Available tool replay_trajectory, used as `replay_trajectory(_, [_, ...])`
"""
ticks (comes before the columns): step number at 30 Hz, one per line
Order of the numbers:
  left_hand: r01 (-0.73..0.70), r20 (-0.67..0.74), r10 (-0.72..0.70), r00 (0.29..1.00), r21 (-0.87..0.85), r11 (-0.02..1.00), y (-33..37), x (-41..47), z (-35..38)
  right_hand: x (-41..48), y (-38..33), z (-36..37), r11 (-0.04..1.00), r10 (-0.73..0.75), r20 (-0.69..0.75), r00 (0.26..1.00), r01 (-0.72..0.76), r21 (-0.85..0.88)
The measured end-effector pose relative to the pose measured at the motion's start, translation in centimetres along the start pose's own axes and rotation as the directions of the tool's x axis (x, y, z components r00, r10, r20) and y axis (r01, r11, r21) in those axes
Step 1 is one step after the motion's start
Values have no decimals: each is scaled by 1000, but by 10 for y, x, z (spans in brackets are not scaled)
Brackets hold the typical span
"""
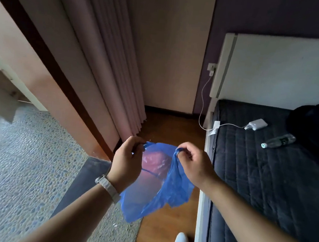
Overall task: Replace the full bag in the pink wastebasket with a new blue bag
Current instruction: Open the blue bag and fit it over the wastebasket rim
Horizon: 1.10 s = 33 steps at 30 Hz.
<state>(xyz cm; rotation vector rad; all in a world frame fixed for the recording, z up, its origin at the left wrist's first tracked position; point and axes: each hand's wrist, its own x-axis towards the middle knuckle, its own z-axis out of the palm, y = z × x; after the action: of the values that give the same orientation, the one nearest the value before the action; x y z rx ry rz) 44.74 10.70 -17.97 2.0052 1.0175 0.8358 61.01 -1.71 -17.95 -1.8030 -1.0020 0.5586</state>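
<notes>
- While the 2 hands hold it in the air, the blue bag (pixel 176 186) hangs with its long axis running downward, top edge up.
- At the top, the left hand (pixel 127 156) pinches 1 corner and the right hand (pixel 193 160) the other (fingers curled on the film).
- It hangs over the wooden floor (pixel 173 126), beside the bed (pixel 266 168).

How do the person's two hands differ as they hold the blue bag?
The left hand has a pale watch at its wrist; the right hand has none. The blue bag hangs crumpled under the right, smoother by the left. Both pinch its top edge.
</notes>
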Motion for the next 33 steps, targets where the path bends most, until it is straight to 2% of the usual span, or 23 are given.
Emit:
replay_trajectory(7, [90,-42,-90,995,-21,996,-3,65,41,70,23,-26,1000,-13,28,1000,13,-16])
replay_trajectory(13, [67,-67,-67,996,-7,998,-20,131,69,143,42,-23,999,29,43,999,-28,-27])
replay_trajectory(18, [115,-62,-119,991,-67,991,-48,208,90,223,49,-13,996,55,86,995,-49,-73])
replay_trajectory(24, [179,-54,-185,981,-93,979,-88,309,78,322,34,5,997,50,134,990,-43,-57])
replay_trajectory(33, [247,-206,-243,948,-7,969,-130,379,52,420,23,63,999,6,280,960,7,-44])
